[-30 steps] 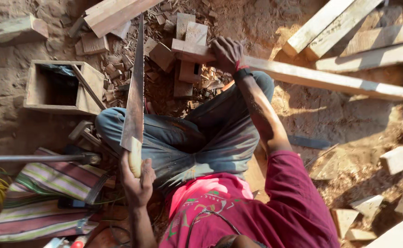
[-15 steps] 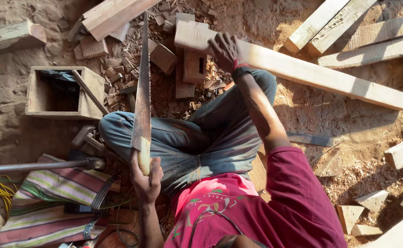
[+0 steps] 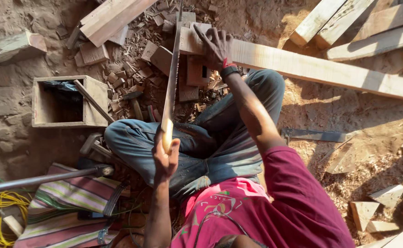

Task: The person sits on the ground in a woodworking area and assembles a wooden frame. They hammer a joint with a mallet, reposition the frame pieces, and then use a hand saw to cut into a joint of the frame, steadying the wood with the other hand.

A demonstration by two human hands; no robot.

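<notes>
The top of the saw point(image 3: 171, 73) is running out past the upper edge, so its tip is not showing. The left hand point(image 3: 164, 154) is covering the handle, and the teeth are too fine to make out. The right hand point(image 3: 216, 46) is hiding part of the long plank point(image 3: 320, 69), whose far end is being cut off by the right edge. Shadow is filling the wooden box point(image 3: 66, 101), hiding its contents. The metal pipe point(image 3: 41, 180) is leaving the frame at left.

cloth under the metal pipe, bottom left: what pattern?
Striped cloth: pink, green, cream and purple bands. The head view shows it.
</notes>
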